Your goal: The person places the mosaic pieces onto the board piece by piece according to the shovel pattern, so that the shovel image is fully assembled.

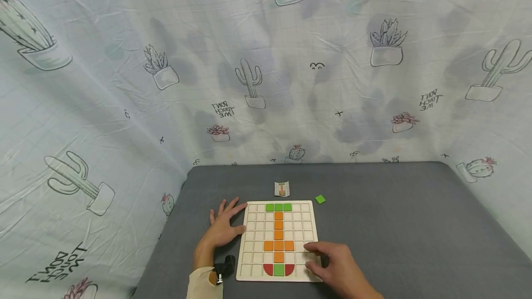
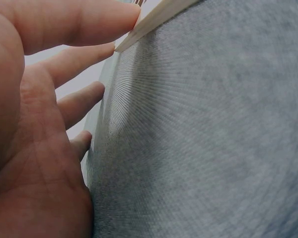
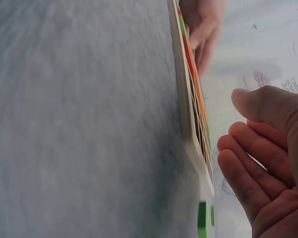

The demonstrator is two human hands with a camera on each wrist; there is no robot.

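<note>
A pale wooden grid board (image 1: 252, 257) lies on the grey table, with colored tiles set in some cells. Green squares (image 1: 278, 207) form a short row at its far side, orange squares (image 1: 278, 234) run down the middle as a cross shape, and red rounded pieces (image 1: 268, 269) flank a green square nearest me. My left hand (image 1: 222, 232) lies along the board's left side, fingers spread, with the thumb and index fingertip at its edge. Over the lower right edge hovers my right hand (image 1: 338, 264), its thumb and fingers apart and loosely bent, holding nothing.
A loose green tile (image 1: 320, 199) rests on the table (image 1: 395, 225) beyond the board's far right corner. Behind the board sits a small pattern card (image 1: 281, 189). A cactus-print cloth (image 1: 291, 105) hangs behind the table and at its sides.
</note>
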